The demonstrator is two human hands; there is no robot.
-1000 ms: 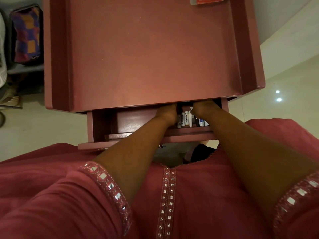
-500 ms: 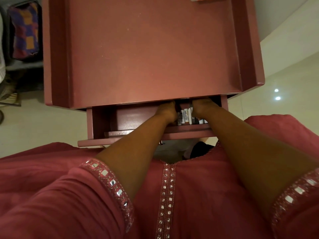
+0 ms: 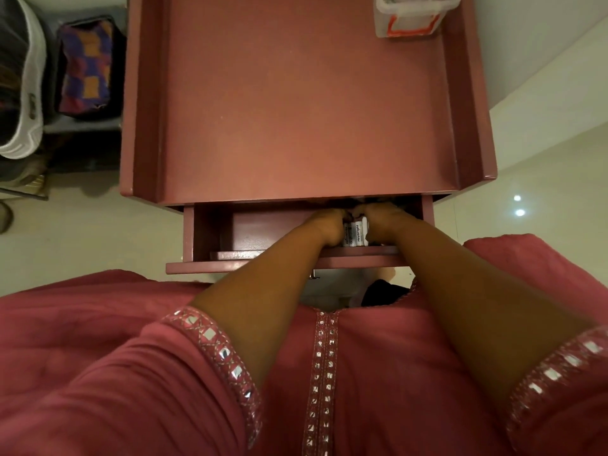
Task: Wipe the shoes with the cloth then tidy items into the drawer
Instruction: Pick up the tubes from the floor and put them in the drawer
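The drawer point(image 3: 230, 266) of a pink bedside table point(image 3: 296, 110) stands pulled out toward me. Both my hands are inside it, at its right half. My left hand point(image 3: 324, 227) and my right hand point(image 3: 383, 222) flank a small bunch of white tubes and boxes point(image 3: 355, 233) that stand upright. The fingers of both hands curl round the bunch from either side and nearly meet behind it. The fingertips are partly hidden under the tabletop's edge. No shoes or cloth are in view.
A clear plastic container with orange clips point(image 3: 411, 18) sits at the tabletop's back right corner. A colourful checked bag point(image 3: 87, 64) and a white basket point(image 3: 29, 93) stand on the floor to the left. My pink dress fills the foreground.
My two hands have drawn closer together around the tubes. The view has tipped up a little, so the plastic container at the back shows more.
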